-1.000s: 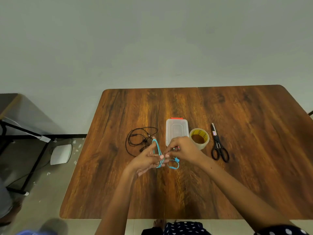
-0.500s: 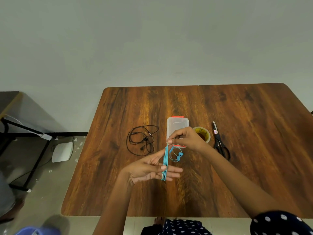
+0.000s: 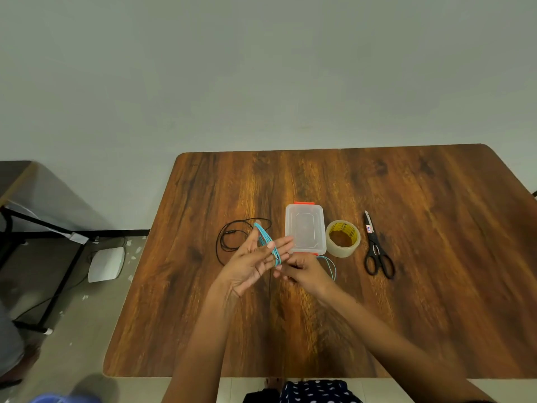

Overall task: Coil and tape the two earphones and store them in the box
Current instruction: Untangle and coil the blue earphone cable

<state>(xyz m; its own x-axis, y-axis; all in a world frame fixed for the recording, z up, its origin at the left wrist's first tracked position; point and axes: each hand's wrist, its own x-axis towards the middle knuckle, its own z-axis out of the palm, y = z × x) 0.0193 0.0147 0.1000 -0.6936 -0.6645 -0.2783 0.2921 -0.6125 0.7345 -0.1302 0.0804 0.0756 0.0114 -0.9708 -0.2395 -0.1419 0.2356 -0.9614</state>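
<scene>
The blue earphone (image 3: 268, 242) looks light, limp and springy, so pinch the bundled loops, not a single strand. Thin turquoise cord wraps the flat, straight-fingered left hand (image 3: 255, 257) above the worktop (image 3: 436, 301); the right hand (image 3: 302, 270) pinches its loose tail beside the box (image 3: 304, 228)

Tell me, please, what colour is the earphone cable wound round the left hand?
Light blue earphone cable, best seen in the head view.
</scene>
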